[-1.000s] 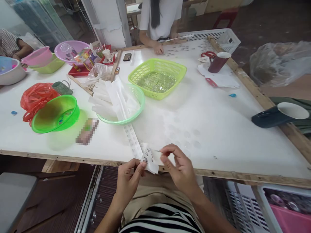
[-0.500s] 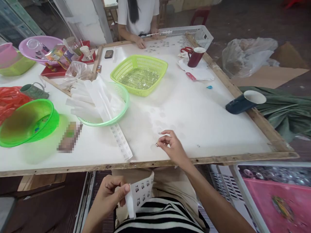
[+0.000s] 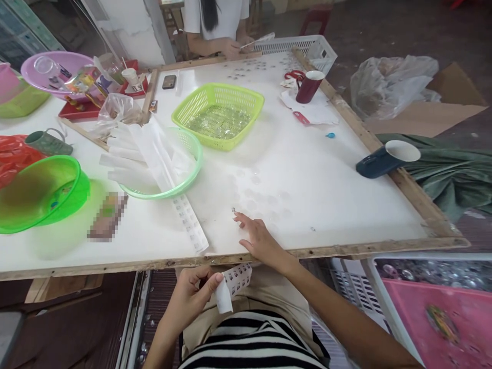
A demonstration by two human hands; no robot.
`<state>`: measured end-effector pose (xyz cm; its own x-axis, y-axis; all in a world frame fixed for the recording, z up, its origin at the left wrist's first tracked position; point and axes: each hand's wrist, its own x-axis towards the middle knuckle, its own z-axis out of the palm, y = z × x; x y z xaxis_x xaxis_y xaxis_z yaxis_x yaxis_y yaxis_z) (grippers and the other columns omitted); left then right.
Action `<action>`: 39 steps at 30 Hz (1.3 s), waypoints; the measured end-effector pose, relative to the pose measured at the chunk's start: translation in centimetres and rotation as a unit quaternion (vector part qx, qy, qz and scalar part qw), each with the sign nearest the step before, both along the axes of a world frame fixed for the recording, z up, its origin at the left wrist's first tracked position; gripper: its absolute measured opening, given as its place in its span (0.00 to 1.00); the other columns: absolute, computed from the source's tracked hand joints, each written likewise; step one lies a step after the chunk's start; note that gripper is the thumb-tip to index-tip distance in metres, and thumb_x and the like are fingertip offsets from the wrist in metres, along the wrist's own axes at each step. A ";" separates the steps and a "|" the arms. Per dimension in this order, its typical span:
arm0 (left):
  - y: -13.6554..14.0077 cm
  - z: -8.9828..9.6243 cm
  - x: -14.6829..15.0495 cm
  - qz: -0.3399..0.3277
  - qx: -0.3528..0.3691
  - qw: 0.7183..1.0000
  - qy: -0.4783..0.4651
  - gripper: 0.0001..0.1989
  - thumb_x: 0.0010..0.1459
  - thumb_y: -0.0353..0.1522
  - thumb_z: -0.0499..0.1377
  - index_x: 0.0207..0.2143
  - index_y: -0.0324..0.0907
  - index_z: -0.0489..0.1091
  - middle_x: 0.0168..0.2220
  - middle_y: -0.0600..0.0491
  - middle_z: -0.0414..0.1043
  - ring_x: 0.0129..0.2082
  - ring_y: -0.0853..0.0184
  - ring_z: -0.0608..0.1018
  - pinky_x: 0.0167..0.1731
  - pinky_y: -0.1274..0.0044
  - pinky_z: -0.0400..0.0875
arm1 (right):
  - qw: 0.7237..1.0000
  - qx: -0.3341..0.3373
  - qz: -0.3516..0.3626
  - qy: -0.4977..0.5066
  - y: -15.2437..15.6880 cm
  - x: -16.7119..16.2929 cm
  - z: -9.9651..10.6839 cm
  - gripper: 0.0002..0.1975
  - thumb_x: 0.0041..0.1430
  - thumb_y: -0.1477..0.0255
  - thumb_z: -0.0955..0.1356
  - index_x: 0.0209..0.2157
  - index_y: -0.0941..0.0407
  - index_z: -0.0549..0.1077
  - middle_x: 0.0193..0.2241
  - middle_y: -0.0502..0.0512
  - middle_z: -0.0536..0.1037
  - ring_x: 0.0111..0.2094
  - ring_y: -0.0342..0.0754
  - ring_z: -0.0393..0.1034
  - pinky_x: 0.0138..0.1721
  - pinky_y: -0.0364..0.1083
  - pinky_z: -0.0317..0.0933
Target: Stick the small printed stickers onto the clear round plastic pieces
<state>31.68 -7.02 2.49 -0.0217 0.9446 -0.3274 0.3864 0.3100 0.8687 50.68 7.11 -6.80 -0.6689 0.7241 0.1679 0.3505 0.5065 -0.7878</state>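
Note:
My left hand (image 3: 192, 294) is below the table's front edge and pinches a small white sticker sheet (image 3: 234, 284) printed with rows of dark pictures. My right hand (image 3: 259, 238) lies flat on the white table (image 3: 346, 195) near the front edge, fingers spread, with its fingertip by a tiny piece (image 3: 233, 209). Several clear round discs (image 3: 265, 197) lie on the table just beyond my right hand. A long strip of backing paper (image 3: 190, 223) lies to the left of my right hand.
A pale green basket holding white paper strips (image 3: 161, 159), a lime mesh basket (image 3: 218, 115), a bright green bowl (image 3: 40, 192), a dark red cup (image 3: 309, 86) and a navy cup (image 3: 386, 158) on the right rail. Another person (image 3: 215, 25) works at the far end.
My right hand went from pinching a tiny piece above the table to lying flat on it, fingers spread. My left hand with the sheet dropped from the table edge to my lap.

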 end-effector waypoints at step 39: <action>0.5 0.1 0.9 -0.012 -0.003 1.000 0.017 0.22 0.64 0.44 0.53 0.22 0.39 0.63 0.20 0.57 0.61 0.23 0.73 0.63 0.25 0.78 0.53 | 0.956 -0.252 -0.119 0.094 2.0 -1.2 1.8 0.26 0.55 0.69 0.66 0.55 0.52 0.57 0.30 0.48 0.75 0.32 0.45 0.65 0.38 0.47 0.57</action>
<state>32.58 -6.55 2.54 -0.0111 0.9428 -0.3332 0.4226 0.3065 0.8529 49.49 9.15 -4.97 -0.4680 0.8723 -0.1418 0.2365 -0.0310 -0.9711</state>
